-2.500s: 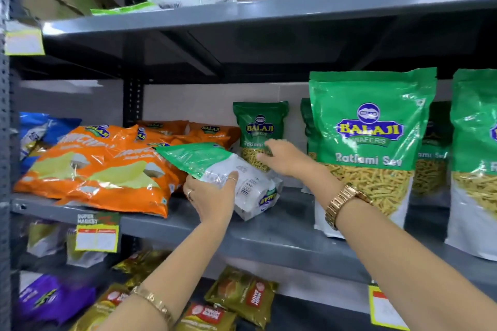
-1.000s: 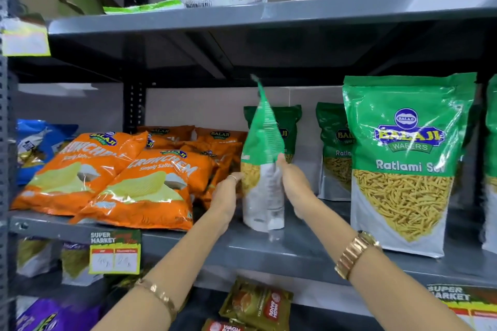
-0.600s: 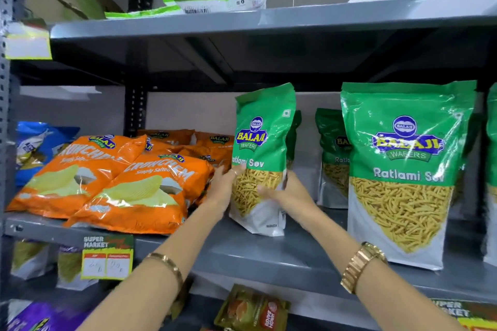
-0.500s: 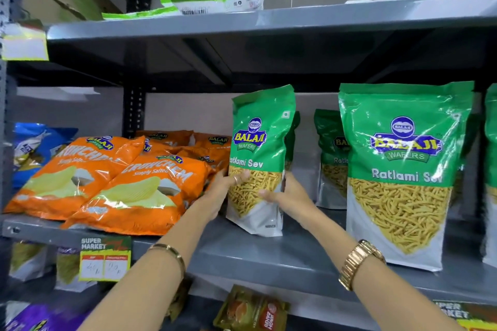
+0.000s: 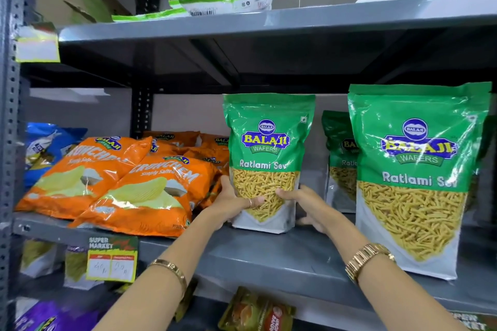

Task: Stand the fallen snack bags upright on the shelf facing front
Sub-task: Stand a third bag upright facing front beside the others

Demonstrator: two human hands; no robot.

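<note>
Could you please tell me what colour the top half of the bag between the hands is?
Green, seen clearly in the head view on the Ratlami Sev bag.

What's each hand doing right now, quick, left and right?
Left hand: closed on the lower left side of the upright Ratlami Sev bag.
Right hand: fingers on the same bag's lower right side, holding it.

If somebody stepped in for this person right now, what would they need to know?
Left hand and right hand both grip the lower sides of the green snack bag. It stands upright on the middle shelf, label facing front. That bag is done bar letting go. Left: the orange chip bags beside it lie tilted back, and the bags on the top shelf lie flat.
</note>
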